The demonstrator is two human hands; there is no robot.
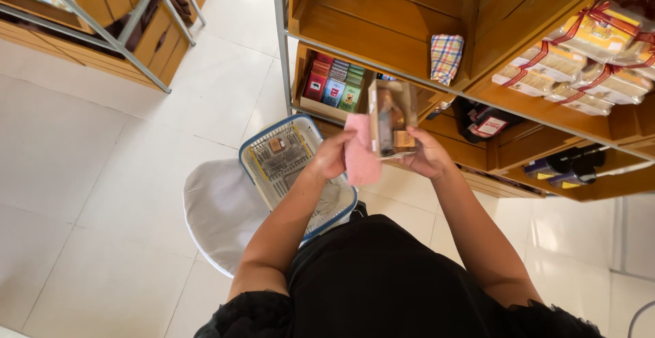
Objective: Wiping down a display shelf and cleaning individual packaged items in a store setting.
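Note:
My left hand (332,155) holds a pink cloth (359,152) and presses it against the side of a tan box with a clear window (391,116). My right hand (424,154) grips the lower right part of that box and keeps it upright in front of me. Both hands are at chest height, above the right edge of a blue-rimmed wire basket (276,148). The basket rests on a white round stool (218,208) and has a few small items in it.
Wooden shelves (382,34) on a metal frame stand ahead. A checked cloth (446,57) hangs on one shelf, small coloured boxes (334,85) lie lower, wrapped packs with red ribbon (580,62) lie at right. Another wooden rack (102,10) stands at far left on the white tile floor.

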